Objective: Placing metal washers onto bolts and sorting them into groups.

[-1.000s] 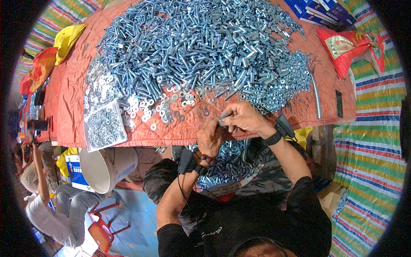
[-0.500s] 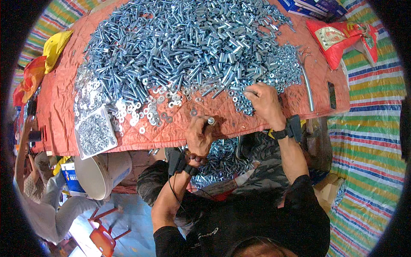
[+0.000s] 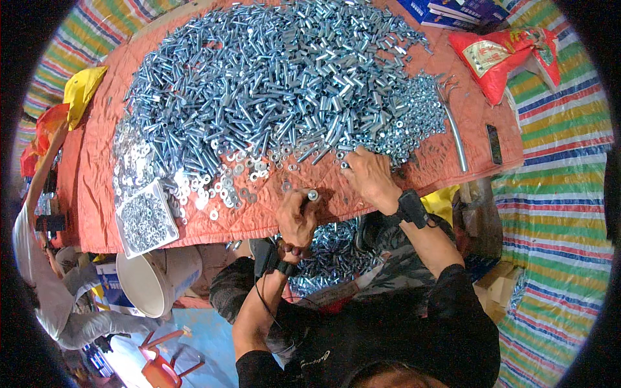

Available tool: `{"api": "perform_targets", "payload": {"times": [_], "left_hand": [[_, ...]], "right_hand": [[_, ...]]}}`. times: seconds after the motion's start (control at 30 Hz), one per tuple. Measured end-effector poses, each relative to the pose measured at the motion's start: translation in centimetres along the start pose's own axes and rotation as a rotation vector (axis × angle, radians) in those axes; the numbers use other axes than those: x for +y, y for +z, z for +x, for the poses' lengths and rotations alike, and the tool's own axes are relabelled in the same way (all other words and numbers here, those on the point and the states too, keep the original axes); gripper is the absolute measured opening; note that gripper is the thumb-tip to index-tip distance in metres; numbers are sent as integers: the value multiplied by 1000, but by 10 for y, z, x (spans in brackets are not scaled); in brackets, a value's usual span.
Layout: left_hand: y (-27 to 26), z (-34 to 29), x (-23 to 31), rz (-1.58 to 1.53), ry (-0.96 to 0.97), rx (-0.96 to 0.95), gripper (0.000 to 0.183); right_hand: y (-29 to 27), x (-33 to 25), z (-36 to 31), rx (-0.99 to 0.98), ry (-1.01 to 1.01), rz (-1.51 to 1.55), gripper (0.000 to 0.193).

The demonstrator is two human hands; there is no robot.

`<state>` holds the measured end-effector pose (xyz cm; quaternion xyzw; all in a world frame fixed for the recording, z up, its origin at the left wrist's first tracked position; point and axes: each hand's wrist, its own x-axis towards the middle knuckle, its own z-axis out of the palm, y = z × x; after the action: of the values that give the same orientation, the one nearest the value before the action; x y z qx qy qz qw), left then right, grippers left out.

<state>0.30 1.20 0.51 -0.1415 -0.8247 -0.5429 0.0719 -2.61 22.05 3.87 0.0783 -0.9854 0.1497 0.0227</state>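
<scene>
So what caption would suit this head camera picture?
Left hand holds a small bolt while right hand picks from the metal hardware pile.

Red sack (image 3: 501,55) with a pale printed label panel lies slumped at my table's far right corner. Blue boxes (image 3: 453,10), flat, stacked just beyond it at the top edge. Dark slim phone (image 3: 493,143), screen black, lies near the right table edge. Blue-and-white carton (image 3: 108,284) sits on the floor, lower left, beside a white bucket (image 3: 152,279).
</scene>
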Motion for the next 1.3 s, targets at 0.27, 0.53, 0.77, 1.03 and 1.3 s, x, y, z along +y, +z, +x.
{"api": "perform_targets", "payload": {"times": [0.27, 0.53, 0.77, 1.03, 1.3], "left_hand": [[1, -1, -5, 21, -21, 2, 14], [6, 3, -10, -13, -42, 34, 12], [15, -3, -18, -90, -7, 88, 14], [11, -5, -17, -139, -16, 99, 12], [7, 0, -15, -160, 36, 95, 14]], "right_hand": [[5, -5, 4, 66, -60, 214, 17], [-3, -37, -1, 24, -104, 728, 9], [-1, -49, -10, 128, -490, 460, 16], [-5, -53, -8, 111, -471, 466, 17], [-10, -57, -3, 152, -488, 468, 18]]}}
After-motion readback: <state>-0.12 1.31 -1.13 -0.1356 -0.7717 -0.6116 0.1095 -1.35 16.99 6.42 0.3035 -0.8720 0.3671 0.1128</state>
